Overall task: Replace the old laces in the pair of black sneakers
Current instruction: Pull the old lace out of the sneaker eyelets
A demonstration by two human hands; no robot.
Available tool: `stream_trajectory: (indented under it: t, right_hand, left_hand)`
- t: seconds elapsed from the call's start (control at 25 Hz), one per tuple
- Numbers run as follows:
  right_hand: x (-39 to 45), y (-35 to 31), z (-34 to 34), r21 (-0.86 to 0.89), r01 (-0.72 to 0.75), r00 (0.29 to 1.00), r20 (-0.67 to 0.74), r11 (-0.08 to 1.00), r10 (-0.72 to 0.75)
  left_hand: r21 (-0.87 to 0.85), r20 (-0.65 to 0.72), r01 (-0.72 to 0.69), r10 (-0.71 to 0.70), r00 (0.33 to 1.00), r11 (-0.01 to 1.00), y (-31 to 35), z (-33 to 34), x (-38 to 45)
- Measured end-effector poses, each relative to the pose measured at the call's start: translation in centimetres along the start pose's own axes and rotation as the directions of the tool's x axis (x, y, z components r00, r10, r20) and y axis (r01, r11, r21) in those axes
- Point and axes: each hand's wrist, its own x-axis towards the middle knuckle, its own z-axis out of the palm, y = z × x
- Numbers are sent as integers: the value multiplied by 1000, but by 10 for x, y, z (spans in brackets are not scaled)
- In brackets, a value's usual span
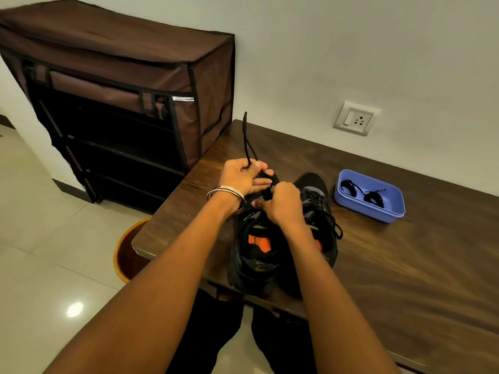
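While two black sneakers point(270, 247) sit side by side on the table point(405, 265), toes pointing away toward the wall, the left hand point(243, 176) pinches a lace point(246, 139) and the right hand point(283, 202) grips it lower. Two coiled laces point(363, 193) lie in one blue tray point(383, 214).

Sneakers point(259, 252): black, grey panels, orange insole patches, small yellow-green accents. Lace point(247, 139) in my left hand point(241, 178): black. Bangles point(229, 195) on my wrist: silver. Tray point(370, 195): blue-violet, plain; coiled laces point(361, 191) inside: black. Table point(391, 252): dark brown, wood-grain pattern. Rack point(121, 90): brown fabric cover, black trim, white label. Bin point(129, 252): orange rim, brown inside. Wall point(351, 49): off-white. Socket point(355, 118): white. Floor point(40, 252): pale glossy tile. My trousers point(205, 333): black.
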Motion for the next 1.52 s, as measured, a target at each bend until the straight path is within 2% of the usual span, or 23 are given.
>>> stream_trajectory:
  t: [0.16,0.28,0.36,0.48,0.56,0.6,0.68,0.72,0.76,0.8,0.84,0.88,0.92,0.96,1.0,1.08,1.16,1.2,1.24,1.32,1.36,1.44,1.52]
  right_hand:
    - [-2,3,17,36,-44,996,-77,998,47]
    - [-2,3,24,81,-61,991,-110,995,70]
    - [0,3,26,103,-74,990,-113,992,86]
    - [0,4,25,121,-63,989,-123,991,78]
    - [-2,4,22,153,-72,991,-103,986,88]
    - [-3,4,20,186,-78,992,-86,979,96]
    - [-6,5,14,291,-79,994,-48,954,97]
    - [-7,5,9,365,-84,995,-27,927,101]
    - [-9,6,3,435,-100,994,-6,895,114]
    - [-10,7,-4,481,-134,990,26,866,139]
    - [-9,10,-10,501,-176,984,60,847,169]
    - [-8,13,-15,496,-210,977,91,842,190]
    - [-7,15,-20,485,-237,971,120,842,205]
    - [-6,17,-24,471,-258,966,152,843,210]
    - [-5,17,-27,456,-265,963,177,850,205]
    - [-5,16,-28,416,-261,961,201,871,192]
    - [-3,17,-27,411,-253,963,199,876,185]
    - [-2,17,-27,412,-249,964,195,877,182]
    - [-1,17,-26,406,-244,965,194,881,178]
    - [0,19,-25,384,-234,966,195,893,169]
    - [0,19,-25,372,-221,969,192,902,159]
    - [1,21,-26,353,-192,975,177,916,137]
    - [-1,21,-28,342,-174,979,162,923,125]
  left_hand:
    - [-198,-66,11,-25,998,980,12,-3,2]
    - [-433,-81,-21,-16,997,901,39,5,-4]
    - [-594,-48,-52,29,998,803,63,10,-11]
    - [-831,18,-50,116,993,554,92,10,-18]
    - [-898,39,-36,160,986,439,100,10,-25]
    - [-909,29,-40,161,987,414,100,12,-28]
    - [-924,-40,-66,76,996,376,95,8,-25]
    - [-927,-89,-78,-13,996,368,90,2,-19]
    - [-906,-151,-91,-116,982,413,79,-12,-9]
    - [-830,-246,-102,-197,949,548,67,-27,0]
    - [-646,-387,-69,-249,888,760,53,-45,8]
    - [-377,-537,44,-257,803,925,39,-61,12]
    - [-89,-648,217,-221,729,972,25,-75,14]
    - [126,-705,362,-173,688,924,15,-82,12]
    - [276,-698,448,-144,702,850,10,-85,10]
    - [495,-629,537,-144,764,683,9,-79,7]
    - [647,-615,593,-132,777,480,12,-64,4]
    - [708,-583,549,-72,809,445,12,-56,2]
    - [764,-494,433,1,869,477,8,-49,4]
    - [795,-178,64,131,975,603,2,-34,7]
    - [798,-28,-71,154,988,599,1,-26,4]
    - [851,180,-243,177,968,465,-4,-13,4]
    - [907,242,-292,191,951,303,-9,-2,8]
